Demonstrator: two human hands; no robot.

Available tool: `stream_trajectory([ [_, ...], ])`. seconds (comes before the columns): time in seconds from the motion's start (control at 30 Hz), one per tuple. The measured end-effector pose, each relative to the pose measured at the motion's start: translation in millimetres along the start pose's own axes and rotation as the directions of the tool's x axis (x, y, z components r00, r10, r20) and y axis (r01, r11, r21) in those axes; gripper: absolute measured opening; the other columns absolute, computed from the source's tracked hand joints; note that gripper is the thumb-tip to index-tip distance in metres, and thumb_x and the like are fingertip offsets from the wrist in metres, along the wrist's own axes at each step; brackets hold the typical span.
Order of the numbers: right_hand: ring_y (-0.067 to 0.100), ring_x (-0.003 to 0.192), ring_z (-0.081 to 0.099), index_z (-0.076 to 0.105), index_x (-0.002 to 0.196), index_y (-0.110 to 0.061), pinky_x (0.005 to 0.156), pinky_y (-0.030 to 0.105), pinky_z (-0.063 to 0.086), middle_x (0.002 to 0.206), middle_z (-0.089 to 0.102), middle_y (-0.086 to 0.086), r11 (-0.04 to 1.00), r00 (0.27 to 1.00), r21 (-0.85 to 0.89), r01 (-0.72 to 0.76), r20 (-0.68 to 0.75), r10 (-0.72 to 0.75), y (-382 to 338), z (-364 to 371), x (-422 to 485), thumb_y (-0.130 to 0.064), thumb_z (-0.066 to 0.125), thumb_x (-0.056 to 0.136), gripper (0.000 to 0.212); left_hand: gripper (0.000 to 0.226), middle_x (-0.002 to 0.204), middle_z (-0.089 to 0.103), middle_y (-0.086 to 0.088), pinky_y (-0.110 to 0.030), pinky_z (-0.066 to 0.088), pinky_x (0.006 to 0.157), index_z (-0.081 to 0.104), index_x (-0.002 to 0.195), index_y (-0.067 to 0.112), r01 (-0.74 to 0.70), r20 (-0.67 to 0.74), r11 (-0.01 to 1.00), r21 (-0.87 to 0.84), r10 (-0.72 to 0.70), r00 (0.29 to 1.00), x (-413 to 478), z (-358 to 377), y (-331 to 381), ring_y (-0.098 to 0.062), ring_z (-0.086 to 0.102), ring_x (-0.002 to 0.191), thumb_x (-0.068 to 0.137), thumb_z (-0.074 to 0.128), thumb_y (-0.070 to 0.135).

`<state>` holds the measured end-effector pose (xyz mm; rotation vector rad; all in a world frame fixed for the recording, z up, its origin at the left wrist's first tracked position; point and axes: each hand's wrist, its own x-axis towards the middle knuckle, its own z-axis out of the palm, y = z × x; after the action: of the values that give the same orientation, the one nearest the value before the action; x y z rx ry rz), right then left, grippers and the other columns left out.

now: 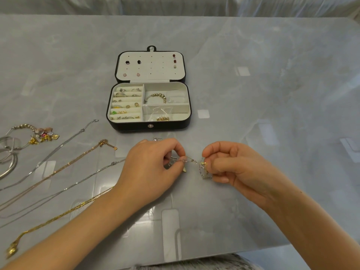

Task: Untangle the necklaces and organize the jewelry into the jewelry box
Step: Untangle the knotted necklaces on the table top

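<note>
Head view
Left hand [153, 166]: is pinching one end of the tangled necklace [191, 160] with curled fingertips.
Right hand [231, 162]: is gripping the bunched other end, with a gold charm showing at the fingers.
Tangled necklace: is stretching between both hands, just above the table [272, 94].
Jewelry box [150, 126]: is lying open beyond the hands, holding ear studs in the lid, rings in the left slots and a beaded bracelet [158, 96] on the right.
Laid-out chains [64, 168]: are running diagonally, left of the left hand; the left forearm is crossing the gold chain [58, 215].
Charm pile [39, 133]: is sitting far to the left.
</note>
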<state>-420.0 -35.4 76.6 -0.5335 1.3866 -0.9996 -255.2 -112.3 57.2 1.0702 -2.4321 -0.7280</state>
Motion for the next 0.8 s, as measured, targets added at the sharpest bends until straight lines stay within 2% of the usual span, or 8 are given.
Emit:
stream_trajectory([
  [0.1,0.011,0.048,0.043,0.060,0.082,-0.002,0.042,0.018,0.029,0.058,0.053,0.009,1.000,1.000,0.006,0.022,0.000,-0.022,0.6,-1.0,-0.6,0.013,0.058,0.061,0.026,0.007,0.045,0.027,0.014,-0.006,0.032,0.057,0.057,0.076,0.032,-0.017,-0.030,0.999,-0.032,0.016,0.999,-1.2,1.8,-0.9,0.002,0.045,0.061,0.078,0.059,0.038],
  [0.23,0.012,0.049,0.042,0.059,0.081,-0.003,0.042,0.019,0.030,0.061,0.052,0.010,0.999,1.000,0.043,0.017,0.001,-0.017,0.3,-3.5,-0.6,0.005,0.056,0.054,0.029,0.020,0.047,0.027,0.015,-0.002,0.032,0.064,0.062,0.090,0.036,-0.053,-0.019,0.995,-0.089,0.052,0.998,-3.5,4.1,-4.0,0.002,0.043,0.059,0.078,0.051,0.047],
  [0.33,0.010,0.046,0.039,0.056,0.081,-0.004,0.041,0.019,0.029,0.061,0.047,0.008,0.994,1.000,0.105,0.005,0.009,-0.006,-3.5,-4.5,0.0,0.014,0.057,0.062,0.026,0.025,0.049,0.035,0.007,-0.008,0.032,0.057,0.066,0.088,0.036,0.003,-0.004,0.987,-0.161,-0.004,1.000,-3.2,2.0,-1.4,-0.005,0.042,0.053,0.076,0.052,0.052],
  [0.47,0.007,0.042,0.037,0.055,0.077,-0.004,0.043,0.022,0.024,0.056,0.044,0.003,0.990,1.000,0.144,-0.008,-0.024,0.012,-3.4,-5.0,2.1,0.019,0.044,0.078,0.026,0.034,0.050,0.042,0.000,-0.017,0.030,0.050,0.066,0.070,0.028,0.146,0.091,0.945,-0.293,-0.124,0.988,-4.0,2.0,3.1,-0.007,0.038,0.048,0.075,0.050,0.058],
  [0.53,0.007,0.043,0.036,0.056,0.077,-0.004,0.041,0.020,0.024,0.056,0.043,0.003,0.989,0.999,0.148,-0.007,-0.040,0.013,-2.2,-3.3,2.6,0.019,0.044,0.077,0.026,0.035,0.050,0.048,-0.006,-0.018,0.029,0.051,0.067,0.069,0.023,0.224,0.179,0.893,-0.390,-0.165,0.970,-2.7,0.3,9.8,-0.005,0.038,0.049,0.080,0.053,0.053],
  [0.6,0.008,0.045,0.037,0.056,0.078,-0.005,0.041,0.020,0.025,0.060,0.043,0.005,0.991,0.999,0.137,0.002,-0.048,0.005,-0.6,-0.2,2.1,0.018,0.048,0.074,0.024,0.032,0.043,0.047,0.004,-0.011,0.029,0.051,0.070,0.066,0.018,0.338,0.298,0.777,-0.531,-0.203,0.933,0.7,-4.6,18.3,-0.001,0.039,0.046,0.092,0.054,0.030],
  [0.67,0.009,0.047,0.037,0.056,0.078,-0.006,0.041,0.019,0.027,0.062,0.046,0.006,0.991,0.999,0.132,0.020,-0.053,-0.013,1.5,2.9,0.8,0.011,0.055,0.063,0.023,0.031,0.043,0.040,0.009,-0.010,0.027,0.049,0.073,0.070,0.009,0.444,0.386,0.639,-0.628,-0.239,0.891,5.1,-9.1,21.3,-0.003,0.034,0.044,0.092,0.050,0.010],
  [0.8,0.009,0.048,0.038,0.058,0.080,-0.007,0.042,0.018,0.029,0.059,0.051,0.004,0.993,0.997,0.102,0.055,-0.068,-0.048,3.3,9.8,-3.7,0.003,0.056,0.056,0.026,0.031,0.047,0.021,0.003,-0.026,0.014,0.052,0.075,0.076,0.006,0.528,0.461,0.521,-0.671,-0.264,0.847,9.6,-13.3,19.0,-0.009,0.018,0.047,0.088,0.046,0.003],
])
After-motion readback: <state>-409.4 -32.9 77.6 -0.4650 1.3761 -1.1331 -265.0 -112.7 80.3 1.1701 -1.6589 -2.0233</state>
